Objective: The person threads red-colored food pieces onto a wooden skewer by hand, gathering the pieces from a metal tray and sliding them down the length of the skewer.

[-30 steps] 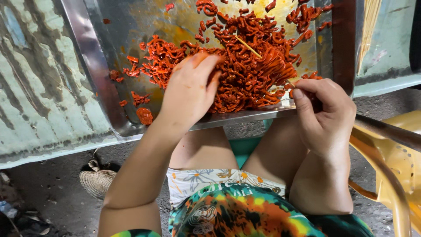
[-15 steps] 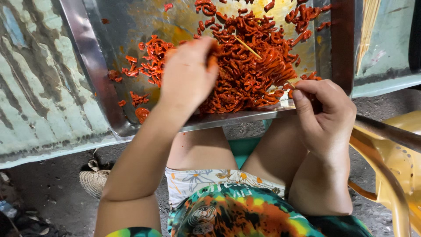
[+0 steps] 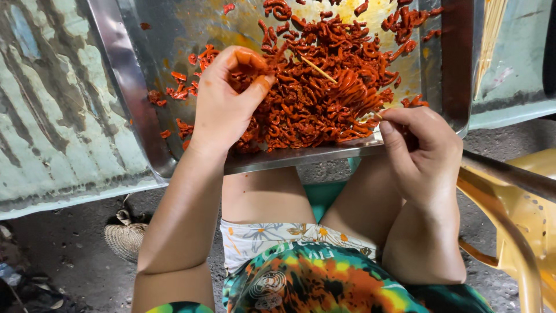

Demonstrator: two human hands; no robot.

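Grip: red-orange marinated meat strips [image 3: 324, 87], mid-frame in steel tray [image 3: 133, 98], pinched by left hand [image 3: 229, 101]; thin skewer held in closed right hand [image 3: 423, 150].

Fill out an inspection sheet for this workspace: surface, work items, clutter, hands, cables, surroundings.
Surface: shiny metal tray, smeared with orange oil.
Work items: heap of red-orange seasoned meat strips; thin wooden skewer lying on the heap.
Clutter: stray strips scattered at the tray's left side.
Hands: left hand pinching strips at the heap's edge; right hand closed at the tray's near rim, contents hidden.
Cables: nothing seen.
Surroundings: worn pale green table; yellow plastic chair; woven sandal on the concrete floor.
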